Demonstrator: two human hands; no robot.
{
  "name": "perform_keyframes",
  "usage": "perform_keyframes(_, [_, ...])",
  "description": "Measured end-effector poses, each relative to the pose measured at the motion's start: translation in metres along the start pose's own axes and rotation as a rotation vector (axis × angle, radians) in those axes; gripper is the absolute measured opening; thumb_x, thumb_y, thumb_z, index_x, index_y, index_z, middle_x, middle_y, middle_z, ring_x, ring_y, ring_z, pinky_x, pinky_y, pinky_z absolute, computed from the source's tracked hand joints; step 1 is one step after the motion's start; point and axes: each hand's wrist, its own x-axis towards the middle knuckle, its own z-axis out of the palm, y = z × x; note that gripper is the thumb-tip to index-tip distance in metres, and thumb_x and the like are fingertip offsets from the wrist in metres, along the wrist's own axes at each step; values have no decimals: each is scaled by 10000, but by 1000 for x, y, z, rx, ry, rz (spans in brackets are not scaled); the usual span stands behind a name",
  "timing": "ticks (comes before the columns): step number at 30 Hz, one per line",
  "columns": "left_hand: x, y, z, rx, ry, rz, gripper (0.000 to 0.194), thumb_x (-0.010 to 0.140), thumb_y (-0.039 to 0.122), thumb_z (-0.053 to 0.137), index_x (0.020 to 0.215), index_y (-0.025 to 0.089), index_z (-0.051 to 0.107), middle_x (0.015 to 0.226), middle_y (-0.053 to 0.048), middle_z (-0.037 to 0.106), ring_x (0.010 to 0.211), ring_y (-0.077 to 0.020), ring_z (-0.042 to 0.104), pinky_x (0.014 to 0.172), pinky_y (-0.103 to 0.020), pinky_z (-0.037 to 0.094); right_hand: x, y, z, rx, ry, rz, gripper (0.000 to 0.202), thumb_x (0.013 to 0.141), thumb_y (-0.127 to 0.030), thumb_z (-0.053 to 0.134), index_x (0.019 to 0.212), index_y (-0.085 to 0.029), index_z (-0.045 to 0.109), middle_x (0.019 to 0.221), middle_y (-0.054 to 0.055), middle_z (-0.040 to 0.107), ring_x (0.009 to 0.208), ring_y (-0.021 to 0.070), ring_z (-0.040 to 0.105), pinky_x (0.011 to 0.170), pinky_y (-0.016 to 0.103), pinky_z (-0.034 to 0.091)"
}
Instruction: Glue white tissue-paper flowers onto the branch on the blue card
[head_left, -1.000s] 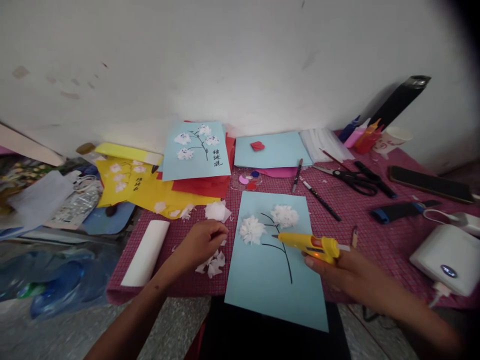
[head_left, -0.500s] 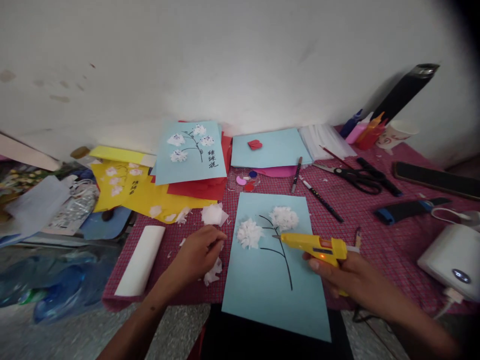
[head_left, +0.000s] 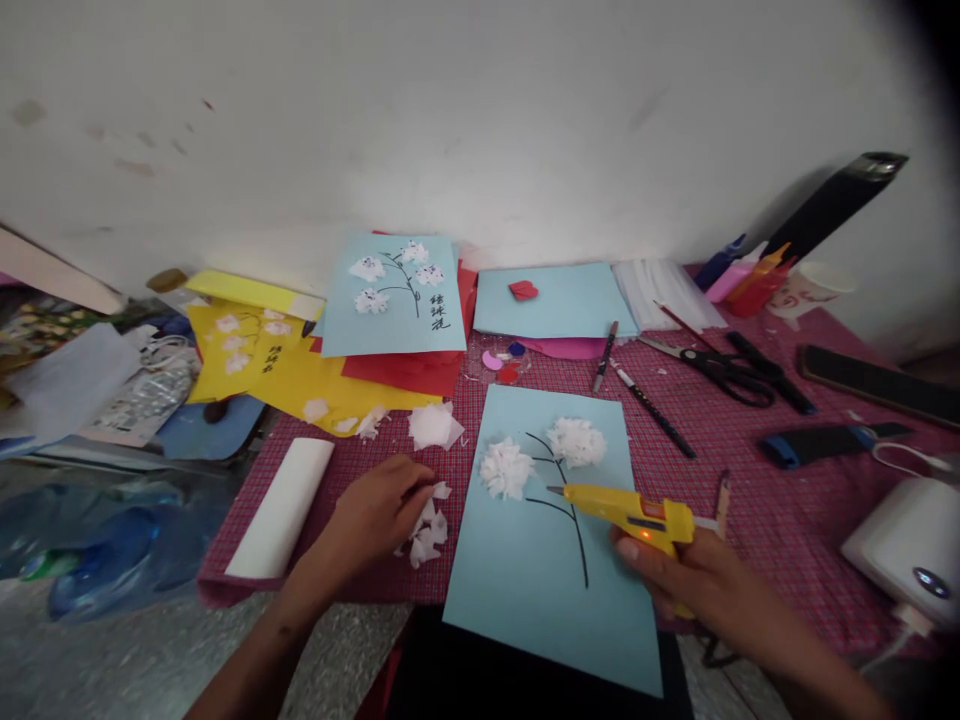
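A pale, marked wall [head_left: 450,120] rises behind a table covered with a red checked cloth [head_left: 697,420]. At the near edge lies a blue sheet [head_left: 525,590], partly over the person's dark-clothed lap, and I take everything else from there. It carries a drawn black branch [head_left: 579,545] and two ruffled white paper flowers, one [head_left: 506,468] near its left edge and the other [head_left: 577,441] nearer its top right.

The right hand [head_left: 694,575] grips a yellow glue gun [head_left: 626,508] over the right part of the blue sheet, fingers wrapped around the handle and thumb along its side. The nozzle points left, close to the branch between the flowers; I can't tell whether it touches. A small orange light glows on the body.

The left hand [head_left: 382,505] is just left of the blue sheet, palm down, its fingers curled and close together beside crumpled white paper pieces [head_left: 427,535]. I can't tell whether the fingertips pinch anything.

Further left of the blue sheet lies a white roll [head_left: 281,508]. Beyond its top edge are small coloured discs [head_left: 508,373], a blue card with a red folded heart [head_left: 559,300], and, up to the left, a finished-looking flower picture [head_left: 341,325] on red paper [head_left: 409,372]. Right of it are a black marker [head_left: 660,415], black-handled scissors [head_left: 724,375] and a white box [head_left: 904,550].
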Motion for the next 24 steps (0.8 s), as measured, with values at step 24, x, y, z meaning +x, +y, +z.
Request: perform_keyframes(24, [8,8,13,40,26,102,226,948,245,451,816,184,624,840,-48,603,813,-195,574,738,-317,427,-30,30,26,197,246,103,430,859,-592,583,964,-183,667,557,-13,543,522,157,496,505,274,388])
